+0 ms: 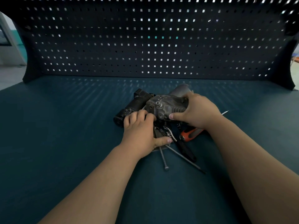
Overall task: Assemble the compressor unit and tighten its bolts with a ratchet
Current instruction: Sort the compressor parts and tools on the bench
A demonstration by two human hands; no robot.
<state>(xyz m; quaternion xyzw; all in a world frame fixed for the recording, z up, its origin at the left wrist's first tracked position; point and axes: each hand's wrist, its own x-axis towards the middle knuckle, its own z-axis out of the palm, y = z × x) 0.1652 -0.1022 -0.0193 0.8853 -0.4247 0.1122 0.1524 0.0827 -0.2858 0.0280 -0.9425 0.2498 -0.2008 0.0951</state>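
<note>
Compressor unit (pixel 163 107) lies diagonally, its black cylinder end (pixel 120 119) pointing near-left.

On the teal bench (pixel 64 126) lie a black cylinder (pixel 129 107), long bolts (pixel 163 157), an orange-handled tool (pixel 189 135)

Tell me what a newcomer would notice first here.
Two bare hands meet at centre: the right hand grips a grey metal compressor, the left hand beside it. Loose long bolts and an orange-handled tool lie just nearer, with a dark pegboard behind.
</note>
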